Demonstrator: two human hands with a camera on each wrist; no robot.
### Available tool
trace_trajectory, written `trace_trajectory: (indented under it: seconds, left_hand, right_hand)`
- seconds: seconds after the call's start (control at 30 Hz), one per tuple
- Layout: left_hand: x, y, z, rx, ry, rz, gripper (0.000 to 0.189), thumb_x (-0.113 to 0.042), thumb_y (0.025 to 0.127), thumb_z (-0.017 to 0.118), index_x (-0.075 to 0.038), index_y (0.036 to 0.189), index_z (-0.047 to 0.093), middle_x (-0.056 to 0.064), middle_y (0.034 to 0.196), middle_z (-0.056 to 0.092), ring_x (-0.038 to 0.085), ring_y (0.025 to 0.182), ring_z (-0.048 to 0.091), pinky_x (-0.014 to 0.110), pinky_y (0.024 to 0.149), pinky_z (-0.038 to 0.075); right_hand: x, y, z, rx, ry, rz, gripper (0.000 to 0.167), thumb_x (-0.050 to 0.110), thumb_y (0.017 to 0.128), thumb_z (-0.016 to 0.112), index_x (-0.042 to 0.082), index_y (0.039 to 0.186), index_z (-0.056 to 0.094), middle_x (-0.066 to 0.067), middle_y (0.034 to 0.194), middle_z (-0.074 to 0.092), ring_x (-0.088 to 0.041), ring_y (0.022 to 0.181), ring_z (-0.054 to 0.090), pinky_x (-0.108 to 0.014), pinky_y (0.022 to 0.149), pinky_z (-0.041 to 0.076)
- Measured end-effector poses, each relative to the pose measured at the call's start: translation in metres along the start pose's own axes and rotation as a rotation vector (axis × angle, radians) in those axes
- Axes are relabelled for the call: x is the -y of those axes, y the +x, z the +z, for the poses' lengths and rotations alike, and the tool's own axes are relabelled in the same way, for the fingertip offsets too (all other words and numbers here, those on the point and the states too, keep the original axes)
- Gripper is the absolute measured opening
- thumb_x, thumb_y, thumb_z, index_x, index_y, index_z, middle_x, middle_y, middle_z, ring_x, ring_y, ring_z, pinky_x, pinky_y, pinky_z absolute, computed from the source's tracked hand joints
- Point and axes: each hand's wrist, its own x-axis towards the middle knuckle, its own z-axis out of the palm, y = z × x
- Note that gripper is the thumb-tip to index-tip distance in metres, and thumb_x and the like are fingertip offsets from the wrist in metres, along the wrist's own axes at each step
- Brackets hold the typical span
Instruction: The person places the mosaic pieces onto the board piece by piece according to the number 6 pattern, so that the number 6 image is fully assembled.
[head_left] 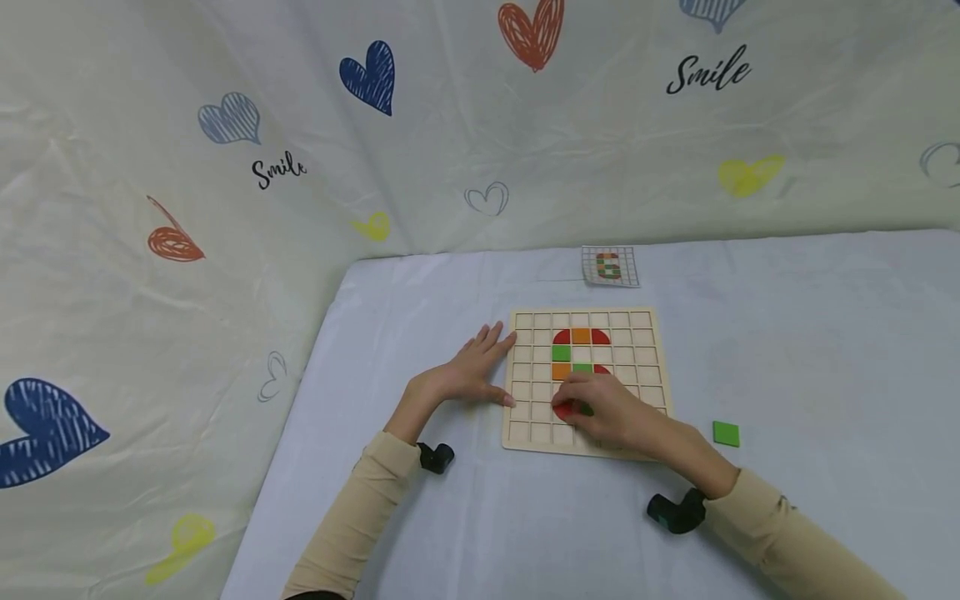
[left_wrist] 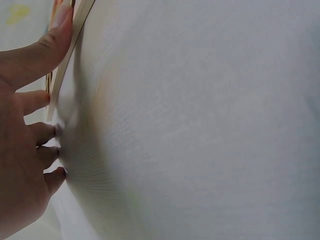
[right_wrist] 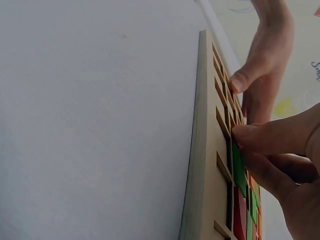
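A wooden grid board (head_left: 528, 432) lies on the white cloth, with red, orange and green tiles set in its cells. My right hand (head_left: 615, 410) reaches over the lower part of the pattern, thumb and forefinger pinching a red rounded tile (head_left: 562, 412) at its cell. Beside that tile sits a green tile (right_wrist: 238, 167), partly under the fingers in the right wrist view. At the board's left side, my left hand (head_left: 467, 372) has its fingers spread, the thumb and forefinger touching the edge. The right hand hides some of the cells.
Behind the board lies a small pattern card (head_left: 611, 268) printed with a coloured figure on a grid. One loose green square tile (head_left: 726, 433) is on the cloth to the right of the board. A printed curtain (head_left: 450, 125) hangs along the back and left.
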Motion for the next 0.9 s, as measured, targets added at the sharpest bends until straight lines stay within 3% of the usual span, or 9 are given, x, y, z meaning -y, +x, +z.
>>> trace_trajectory:
  seconds: [0.13, 0.47, 0.67, 0.9]
  left_hand:
    - [-0.001, 0.001, 0.0, 0.005, 0.004, -0.002, 0.109, -0.042, 0.09, 0.08, -0.014, 0.167, 0.008, 0.012, 0.173, -0.008, 0.031, 0.16, -0.011, 0.049, 0.13, 0.002]
    - [0.0, 0.002, 0.001, 0.007, 0.012, -0.015, 0.11, -0.043, 0.089, 0.08, -0.014, 0.167, 0.007, 0.011, 0.173, -0.01, 0.031, 0.16, -0.012, 0.049, 0.13, 0.002]
    - [0.002, 0.001, 0.003, -0.002, 0.022, -0.006, 0.11, -0.043, 0.089, 0.08, -0.015, 0.167, 0.008, 0.011, 0.174, -0.008, 0.031, 0.161, -0.01, 0.05, 0.13, 0.004]
    - [0.0, -0.001, 0.001, -0.008, 0.008, 0.006, 0.11, -0.043, 0.089, 0.08, -0.014, 0.167, 0.008, 0.011, 0.174, -0.008, 0.032, 0.16, -0.01, 0.05, 0.13, 0.003]
  right_hand:
    - [0.0, -0.002, 0.0, -0.023, -0.015, -0.034, 0.013, -0.001, 0.085, 0.08, 0.004, 0.097, 0.08, -0.002, 0.096, 0.07, -0.017, 0.088, 0.065, -0.031, 0.079, 0.059]
    - [0.003, -0.013, -0.01, -0.042, -0.054, -0.017, 0.015, 0.001, 0.084, 0.081, 0.005, 0.098, 0.079, -0.002, 0.095, 0.068, -0.015, 0.084, 0.061, -0.027, 0.072, 0.056]
    - [0.003, -0.032, -0.022, -0.085, -0.124, 0.051, 0.018, 0.005, 0.083, 0.083, 0.011, 0.099, 0.079, 0.002, 0.097, 0.07, -0.014, 0.088, 0.064, -0.031, 0.077, 0.059]
    - [-0.007, -0.063, -0.036, -0.179, -0.161, 0.073, 0.023, 0.002, 0.079, 0.085, 0.009, 0.099, 0.079, 0.002, 0.097, 0.072, -0.016, 0.088, 0.068, -0.033, 0.076, 0.062]
